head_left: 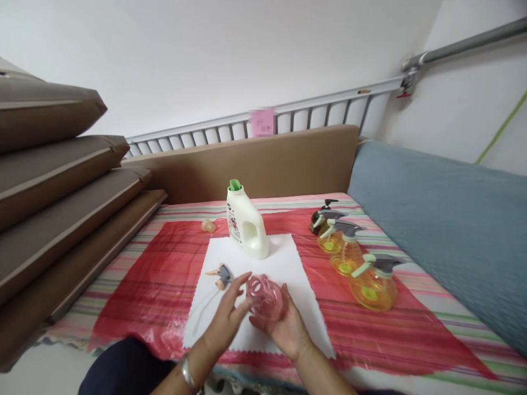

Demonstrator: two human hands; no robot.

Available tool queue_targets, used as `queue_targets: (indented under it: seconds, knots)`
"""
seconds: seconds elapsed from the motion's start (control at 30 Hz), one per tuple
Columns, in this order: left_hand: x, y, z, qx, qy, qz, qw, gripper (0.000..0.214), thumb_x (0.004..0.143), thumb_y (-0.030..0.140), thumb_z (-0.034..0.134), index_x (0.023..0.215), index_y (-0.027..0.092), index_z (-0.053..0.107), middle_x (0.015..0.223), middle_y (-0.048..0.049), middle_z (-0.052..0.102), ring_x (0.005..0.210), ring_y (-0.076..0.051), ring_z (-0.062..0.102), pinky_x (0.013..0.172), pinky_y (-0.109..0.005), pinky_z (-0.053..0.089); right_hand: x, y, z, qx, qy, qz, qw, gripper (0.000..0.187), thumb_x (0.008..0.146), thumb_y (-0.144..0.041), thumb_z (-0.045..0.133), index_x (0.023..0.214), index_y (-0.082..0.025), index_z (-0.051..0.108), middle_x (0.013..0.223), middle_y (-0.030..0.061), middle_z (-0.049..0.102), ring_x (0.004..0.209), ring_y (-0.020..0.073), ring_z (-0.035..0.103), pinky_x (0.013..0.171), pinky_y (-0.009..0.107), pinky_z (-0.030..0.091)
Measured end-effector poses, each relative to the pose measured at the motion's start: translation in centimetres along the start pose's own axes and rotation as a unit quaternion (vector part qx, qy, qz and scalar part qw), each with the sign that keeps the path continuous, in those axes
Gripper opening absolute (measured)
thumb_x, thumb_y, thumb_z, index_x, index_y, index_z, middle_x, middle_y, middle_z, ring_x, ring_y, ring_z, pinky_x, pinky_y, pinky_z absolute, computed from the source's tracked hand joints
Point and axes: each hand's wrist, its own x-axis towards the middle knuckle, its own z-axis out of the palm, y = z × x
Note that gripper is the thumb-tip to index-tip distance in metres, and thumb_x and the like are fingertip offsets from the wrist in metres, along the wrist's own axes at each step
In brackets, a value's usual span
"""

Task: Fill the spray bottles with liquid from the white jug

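Here in the head view, white jug: off-white plastic jug with moulded handle and green-lined mouth (246, 215), upright on a white, scallop-edged sheet (286, 252).
Pink bottle: translucent, rounded pink plastic bottle (269, 302), on the near side of the jug, between the left hand (228, 311) and the right hand (290, 326); open mouth tipped up and leftward, long axis slanting down to the right palm.
Right grip: nearer the base, cupped round the body, holding it.
Left grip: nearer the mouth, half-open, thumb and fingers parted; contact unclear.
Spray head: peach-and-grey plastic trigger spray head (223, 274), near-left of the jug.
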Motion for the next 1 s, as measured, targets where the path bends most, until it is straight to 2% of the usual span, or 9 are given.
queue_targets:
  seconds: [0.1, 0.17, 0.23, 0.37, 0.53, 0.63, 0.77, 0.87, 1.0]
  knots:
    - [2.1, -1.0, -3.0, 0.152, 0.078, -0.046, 0.984, 0.042, 0.087, 0.043, 0.038, 0.116, 0.017, 0.053, 0.119, -0.0114, 0.058, 0.106, -0.023, 0.055, 0.088, -0.035, 0.044, 0.2, -0.5, -0.4, 0.014, 0.022, -0.007, 1.0, 0.046, 0.077, -0.059, 0.054, 0.105, -0.022, 0.061, 0.1, 0.0068, 0.068, 0.085, 0.0218, 0.063, 0.071, 0.035, 0.049]
    - [3.7, -2.3, -4.4, 0.311, 0.063, -0.109, 0.942, 0.039, 0.083, 0.042, 0.044, 0.109, 0.016, 0.057, 0.112, -0.0116, 0.062, 0.1, -0.023, 0.058, 0.083, -0.032, 0.044, 0.3, -0.7, -0.6, 0.027, 0.045, -0.017, 0.999, 0.045, 0.078, -0.057, 0.053, 0.104, -0.021, 0.06, 0.1, 0.0074, 0.068, 0.085, 0.0213, 0.063, 0.069, 0.034, 0.049]
    - [5.0, -3.9, -5.1, 0.372, 0.041, -0.148, 0.915, 0.03, 0.073, 0.036, 0.057, 0.094, 0.016, 0.063, 0.099, -0.0133, 0.066, 0.094, -0.026, 0.06, 0.08, -0.035, 0.044, 0.4, -0.7, -0.7, 0.034, 0.07, -0.023, 0.997, 0.045, 0.079, -0.056, 0.054, 0.103, -0.019, 0.059, 0.098, 0.0076, 0.068, 0.083, 0.0207, 0.064, 0.067, 0.032, 0.049]
    - [6.2, -6.4, -4.8, 0.374, 0.028, -0.186, 0.908, 0.01, 0.054, 0.018, 0.066, 0.064, 0.018, 0.063, 0.069, -0.0087, 0.068, 0.075, -0.027, 0.064, 0.068, -0.033, 0.044, 0.6, -0.7, -0.7, 0.036, 0.104, -0.037, 0.993, 0.044, 0.078, -0.055, 0.056, 0.101, -0.018, 0.058, 0.091, 0.0071, 0.069, 0.078, 0.0199, 0.065, 0.065, 0.031, 0.049]
    - [6.9, -7.2, -6.2, 0.265, 0.076, -0.176, 0.945, 0.01, 0.053, 0.02, 0.066, 0.052, 0.017, 0.057, 0.047, -0.0007, 0.056, 0.056, -0.021, 0.059, 0.057, -0.03, 0.042, 0.6, -0.8, -0.5, 0.023, 0.114, -0.054, 0.992, 0.044, 0.078, -0.057, 0.055, 0.101, -0.02, 0.057, 0.092, 0.007, 0.068, 0.079, 0.0199, 0.065, 0.068, 0.032, 0.05]
    - [7.4, -5.4, -8.5, 0.16, 0.151, -0.144, 0.965, 0.026, 0.062, 0.039, 0.061, 0.066, 0.014, 0.06, 0.055, -0.0014, 0.058, 0.053, -0.017, 0.057, 0.054, -0.03, 0.045, 0.5, -0.8, -0.3, 0.02, 0.108, -0.048, 0.993, 0.045, 0.078, -0.057, 0.054, 0.102, -0.019, 0.058, 0.092, 0.008, 0.068, 0.079, 0.0201, 0.065, 0.069, 0.033, 0.05]
    - [7.8, 0.5, -10.4, 0.015, 0.266, -0.045, 0.963, 0.043, 0.073, 0.055, 0.05, 0.088, 0.016, 0.057, 0.084, -0.0035, 0.062, 0.072, -0.013, 0.06, 0.069, -0.028, 0.049, 0.4, -0.5, -0.1, 0.033, 0.092, -0.034, 0.995, 0.044, 0.078, -0.056, 0.055, 0.1, -0.018, 0.059, 0.093, 0.0084, 0.069, 0.08, 0.0203, 0.065, 0.07, 0.033, 0.05]
    - [7.3, 5.6, -9.7, -0.228, 0.333, 0.095, 0.91, 0.028, 0.066, 0.036, 0.07, 0.084, 0.018, 0.059, 0.089, -0.0007, 0.06, 0.076, -0.011, 0.058, 0.075, -0.027, 0.048, 0.4, -0.2, -0.1, 0.032, 0.087, -0.03, 0.995, 0.045, 0.079, -0.054, 0.056, 0.102, -0.016, 0.06, 0.093, 0.0086, 0.069, 0.079, 0.0204, 0.065, 0.068, 0.033, 0.05]
    - [6.0, 9.7, -8.0, -0.27, 0.317, 0.165, 0.894, 0.017, 0.07, 0.025, 0.069, 0.084, 0.018, 0.062, 0.092, 0.0003, 0.059, 0.076, -0.008, 0.056, 0.076, -0.024, 0.047, 0.5, 0.0, -0.3, 0.021, 0.105, -0.036, 0.994, 0.045, 0.078, -0.054, 0.057, 0.104, -0.016, 0.059, 0.09, 0.007, 0.07, 0.075, 0.0193, 0.065, 0.065, 0.032, 0.051]
